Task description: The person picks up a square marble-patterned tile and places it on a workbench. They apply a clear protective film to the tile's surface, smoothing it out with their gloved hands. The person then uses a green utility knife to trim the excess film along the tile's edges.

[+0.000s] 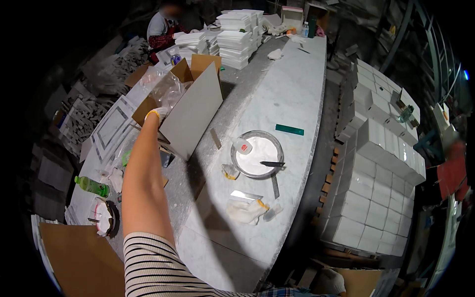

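My left arm in a striped sleeve stretches forward to an open cardboard box (193, 116), white outside and brown inside. My left hand (161, 113), in a white glove with a yellow cuff, is at the box's near end. Its fingers are hidden at the edge, so their grip cannot be made out. A crumpled clear plastic bag (168, 91) bulges from the box beside this hand. At the lower edge, right of my body, a white gloved shape (332, 282) looks like my right hand. Its fingers are not distinguishable.
On the table are a metal bowl (278, 143) of white paste with a dark-handled tool, a green strip (289, 129), white gloves (245, 210) and a green bottle (92, 186). White stacks (235, 42) and a person (163, 29) are far off. White boxes (368, 198) fill pallets right.
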Tool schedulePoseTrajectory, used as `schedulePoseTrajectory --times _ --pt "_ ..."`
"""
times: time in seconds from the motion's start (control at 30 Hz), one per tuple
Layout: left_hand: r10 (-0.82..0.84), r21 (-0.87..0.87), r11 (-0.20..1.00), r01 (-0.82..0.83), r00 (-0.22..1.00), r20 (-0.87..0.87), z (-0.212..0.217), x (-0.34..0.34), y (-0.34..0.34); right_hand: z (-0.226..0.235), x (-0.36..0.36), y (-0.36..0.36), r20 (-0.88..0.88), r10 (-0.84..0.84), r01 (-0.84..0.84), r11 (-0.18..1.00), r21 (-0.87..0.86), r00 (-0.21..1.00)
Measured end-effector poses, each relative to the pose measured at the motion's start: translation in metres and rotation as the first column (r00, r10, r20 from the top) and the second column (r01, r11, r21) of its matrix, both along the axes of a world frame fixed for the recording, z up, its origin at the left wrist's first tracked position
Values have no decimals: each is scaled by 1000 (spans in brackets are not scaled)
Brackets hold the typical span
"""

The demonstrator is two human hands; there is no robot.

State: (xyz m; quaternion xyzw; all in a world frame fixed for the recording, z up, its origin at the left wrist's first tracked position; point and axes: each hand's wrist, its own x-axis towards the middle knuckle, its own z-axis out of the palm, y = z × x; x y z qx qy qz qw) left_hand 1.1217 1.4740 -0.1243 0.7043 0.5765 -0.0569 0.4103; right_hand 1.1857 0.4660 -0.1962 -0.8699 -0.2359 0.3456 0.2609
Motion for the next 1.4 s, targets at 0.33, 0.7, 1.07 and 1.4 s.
schedulePoseTrajectory --times 0.33,0.7,1.07,1.4 --pt "-500 789 356 501 815 -292 142 40 -93 12 0 -11 73 -139 148 980 -134 988" --pt "-855 932 350 97 440 275 73 177 -404 -28 -96 -95 108 -293 300 952 -53 950" --pt "-877 75 81 994 35 478 -121 31 -893 -45 -221 -203 -40 -726 720 686 -104 686" --pt "-707 -308 -683 662 -705 55 -160 -194 -1113 -164 -491 -350 -169 -947 932 305 -195 275"
